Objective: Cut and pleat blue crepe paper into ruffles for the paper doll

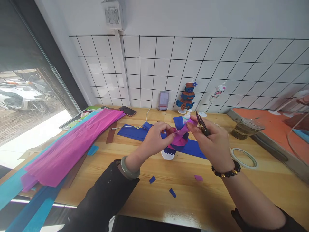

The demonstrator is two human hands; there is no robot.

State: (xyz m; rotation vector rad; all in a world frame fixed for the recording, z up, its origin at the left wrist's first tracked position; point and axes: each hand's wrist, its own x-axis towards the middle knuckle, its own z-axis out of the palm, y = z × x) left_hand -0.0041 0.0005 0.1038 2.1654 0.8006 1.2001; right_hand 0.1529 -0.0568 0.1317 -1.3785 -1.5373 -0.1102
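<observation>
A small figure wrapped in pink and blue paper (180, 139) leans over a round white base (168, 154) near the middle of the table. My left hand (159, 137) is closed, pinching the pink paper on the figure's left side. On the other side, my right hand (210, 140) grips the pink-purple paper near the figure's top between thumb and fingers. Dark scissors (203, 125) are also tucked in my right hand, their blades pointing up. Long strips of blue paper (195, 149) lie behind and beneath the figure.
Pink paper sheets (72, 145) and blue ones lie at the left. A phone (127, 111), a white cable (146, 116) and a finished tiered figure (187, 96) stand or lie at the back. Right are a tape roll (244, 158) and a lidded cup (247, 128). Blue scraps (172, 193) lie in front.
</observation>
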